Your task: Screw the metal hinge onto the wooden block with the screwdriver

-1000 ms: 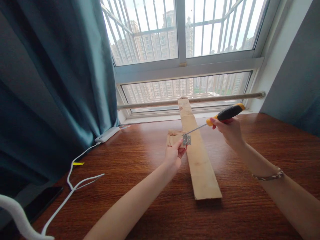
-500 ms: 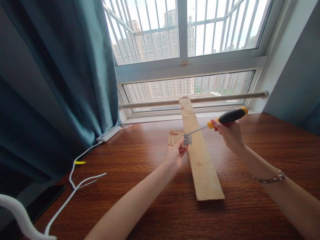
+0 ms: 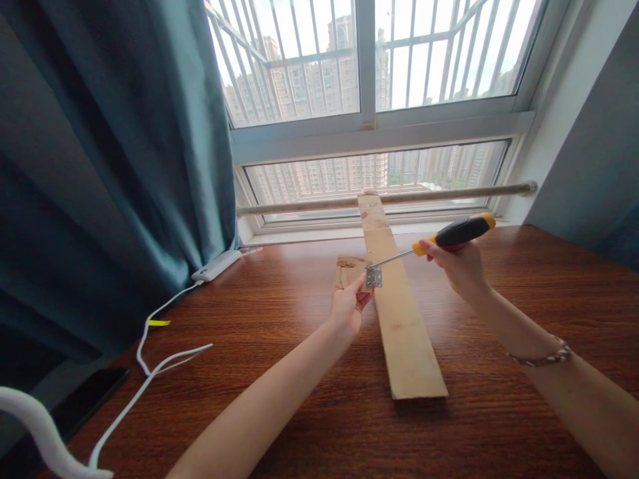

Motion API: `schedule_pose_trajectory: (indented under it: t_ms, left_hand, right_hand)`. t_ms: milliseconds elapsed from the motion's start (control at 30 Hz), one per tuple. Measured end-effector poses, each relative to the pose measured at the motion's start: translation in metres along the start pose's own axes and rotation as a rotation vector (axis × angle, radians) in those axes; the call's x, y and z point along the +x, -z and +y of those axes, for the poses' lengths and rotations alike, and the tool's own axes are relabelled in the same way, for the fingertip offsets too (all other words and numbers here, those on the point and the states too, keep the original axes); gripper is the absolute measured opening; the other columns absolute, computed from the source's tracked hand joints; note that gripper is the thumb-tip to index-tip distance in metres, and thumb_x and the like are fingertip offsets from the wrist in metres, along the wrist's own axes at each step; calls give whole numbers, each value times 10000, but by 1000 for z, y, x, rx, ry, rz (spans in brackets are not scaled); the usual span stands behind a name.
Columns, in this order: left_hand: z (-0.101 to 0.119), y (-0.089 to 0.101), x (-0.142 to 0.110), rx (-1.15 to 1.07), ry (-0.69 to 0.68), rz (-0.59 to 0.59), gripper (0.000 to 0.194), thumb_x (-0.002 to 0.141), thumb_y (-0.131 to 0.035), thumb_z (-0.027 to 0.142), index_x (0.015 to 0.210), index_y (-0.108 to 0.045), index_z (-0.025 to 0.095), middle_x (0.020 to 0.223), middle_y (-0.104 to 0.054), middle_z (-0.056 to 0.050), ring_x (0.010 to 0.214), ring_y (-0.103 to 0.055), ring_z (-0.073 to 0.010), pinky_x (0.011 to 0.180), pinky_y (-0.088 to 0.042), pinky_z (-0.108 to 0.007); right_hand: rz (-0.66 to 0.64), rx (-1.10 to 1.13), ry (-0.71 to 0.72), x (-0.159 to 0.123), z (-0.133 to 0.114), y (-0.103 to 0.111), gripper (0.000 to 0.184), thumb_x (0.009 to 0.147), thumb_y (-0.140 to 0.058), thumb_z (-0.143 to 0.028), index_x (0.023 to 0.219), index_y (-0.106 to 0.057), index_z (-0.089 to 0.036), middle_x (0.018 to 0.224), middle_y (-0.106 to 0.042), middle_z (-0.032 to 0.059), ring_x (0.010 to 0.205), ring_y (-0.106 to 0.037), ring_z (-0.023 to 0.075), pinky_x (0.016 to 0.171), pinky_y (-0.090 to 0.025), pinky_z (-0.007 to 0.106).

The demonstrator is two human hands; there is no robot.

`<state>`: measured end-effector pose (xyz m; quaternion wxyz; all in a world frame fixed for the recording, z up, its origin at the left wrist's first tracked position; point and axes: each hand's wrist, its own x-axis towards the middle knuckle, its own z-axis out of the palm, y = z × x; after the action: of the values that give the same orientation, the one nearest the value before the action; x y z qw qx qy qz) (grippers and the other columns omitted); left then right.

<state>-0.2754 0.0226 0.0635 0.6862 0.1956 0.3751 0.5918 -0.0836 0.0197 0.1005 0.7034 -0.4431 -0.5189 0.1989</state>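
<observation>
My left hand (image 3: 348, 305) grips a small wooden block (image 3: 349, 267), its thumb near a silver metal hinge (image 3: 374, 277) on the block's right end. My right hand (image 3: 456, 266) is closed around a screwdriver (image 3: 459, 231) with a black and yellow handle. The shaft slants down to the left, and its tip meets the hinge's upper left part. Whether a screw sits under the tip is too small to tell. Behind the hinge, a long wooden board (image 3: 407, 332) lies on the table, running toward the window.
The brown wooden table (image 3: 289, 406) spans the view below a barred window (image 3: 299, 66). A metal rail (image 3: 449, 194) crosses behind the board's far end. At the left are a blue curtain (image 3: 150, 133), a white power strip (image 3: 217, 265), white cables (image 3: 144, 386) and a dark flat device (image 3: 92, 399).
Almost nothing differs. The block and hinge have shifted very slightly up and left, with the screwdriver still on the hinge.
</observation>
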Motion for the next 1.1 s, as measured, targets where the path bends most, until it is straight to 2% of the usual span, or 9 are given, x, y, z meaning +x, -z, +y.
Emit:
schedule_pose_trajectory:
  t_ms: [100, 167, 267, 400, 500, 600, 767, 900, 1100]
  left_hand:
    - [0, 0, 0, -13, -4, -14, 101, 724, -635, 32, 790, -656, 105, 706, -700, -55, 559, -641, -119, 567, -525, -215]
    - [0, 0, 1, -10, 0, -9, 99, 717, -642, 34, 788, -652, 103, 697, -697, -55, 542, -633, -112, 562, -521, -209]
    - [-1, 2, 3, 2, 10, -1, 89, 713, -646, 36, 780, -644, 95, 686, -693, -61, 524, -624, -105, 549, -512, -198]
    - [-1, 3, 6, 9, -7, 6, 120, 726, -628, 39, 828, -644, 102, 716, -699, -61, 537, -629, -111, 549, -512, -206]
    - [0, 2, 6, 13, -9, 2, 76, 742, -612, 48, 791, -647, 94, 706, -696, -63, 536, -626, -107, 557, -513, -202]
    - [1, 2, 5, 9, -13, 0, 82, 746, -609, 49, 801, -647, 96, 706, -696, -59, 535, -624, -105, 557, -514, -201]
    - [1, 2, 4, -11, -30, 2, 139, 753, -600, 41, 864, -627, 119, 733, -698, -49, 556, -635, -110, 562, -521, -209]
    - [2, 3, 5, -39, -58, -3, 172, 754, -596, 30, 880, -612, 145, 758, -697, -31, 582, -644, -111, 591, -535, -226]
    - [2, 3, 4, -38, -74, -11, 166, 760, -603, 40, 901, -615, 128, 809, -702, -68, 632, -659, -129, 634, -550, -247]
  right_hand:
    - [-28, 2, -42, 0, -5, 0, 263, 586, -791, -365, 542, -589, -202, 482, -527, -34, 425, -448, 97, 409, -328, 248]
    - [-86, 61, -92, -1, -10, -1, 224, 589, -789, -362, 656, -635, -213, 490, -504, -50, 393, -388, 79, 375, -268, 241]
    - [-199, 138, -162, -2, -22, -1, 268, 594, -781, -355, 792, -659, -221, 526, -527, -46, 393, -363, 73, 358, -199, 237]
    - [-342, 107, -232, -2, -36, 1, 289, 611, -754, -359, 825, -672, -183, 516, -567, -19, 379, -324, 60, 359, -139, 235]
    - [-410, 114, -296, -1, -39, 2, 330, 597, -744, -358, 858, -677, -169, 566, -620, 4, 355, -261, 40, 359, -119, 236]
    - [-396, 124, -292, -1, -37, 1, 285, 587, -743, -366, 773, -678, -161, 586, -638, 27, 352, -257, 39, 357, -128, 242]
    - [-278, 179, -223, -3, -33, 0, 224, 638, -716, -370, 669, -634, -165, 517, -594, 9, 351, -235, 39, 361, -104, 245]
    - [-320, 200, -211, -4, -33, 0, 200, 674, -691, -353, 624, -600, -182, 467, -563, -7, 342, -236, 44, 365, -94, 246]
    - [-346, 120, -226, -6, -32, -3, 235, 634, -716, -385, 606, -586, -192, 457, -559, -3, 339, -270, 55, 353, -127, 244]
